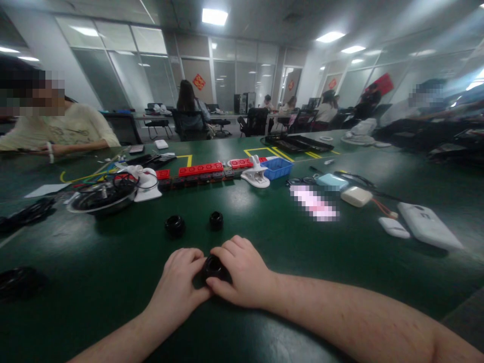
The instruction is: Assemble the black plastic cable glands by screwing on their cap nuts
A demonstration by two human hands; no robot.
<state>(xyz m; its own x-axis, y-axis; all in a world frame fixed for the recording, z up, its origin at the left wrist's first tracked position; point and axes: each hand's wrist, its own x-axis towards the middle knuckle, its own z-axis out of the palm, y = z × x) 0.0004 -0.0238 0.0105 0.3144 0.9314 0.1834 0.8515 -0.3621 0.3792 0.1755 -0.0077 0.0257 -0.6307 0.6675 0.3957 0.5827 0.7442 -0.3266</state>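
Note:
My left hand and my right hand meet at the near middle of the green table. Between their fingertips sits a small glossy black coil, ring-shaped and hollow in the centre, perhaps wound cable. Left fingers and thumb close on its left side; the right thumb and fingers curl round its right side, hiding part of it. Just beyond my hands stand two similar coils, one black coil to the left and a smaller black coil farther right.
Loose black cable fills a metal bowl at left; another black bundle lies nearer. Red strips, a white clip and a blue basket stand ahead. A white power bank is at right. A person sits across at left.

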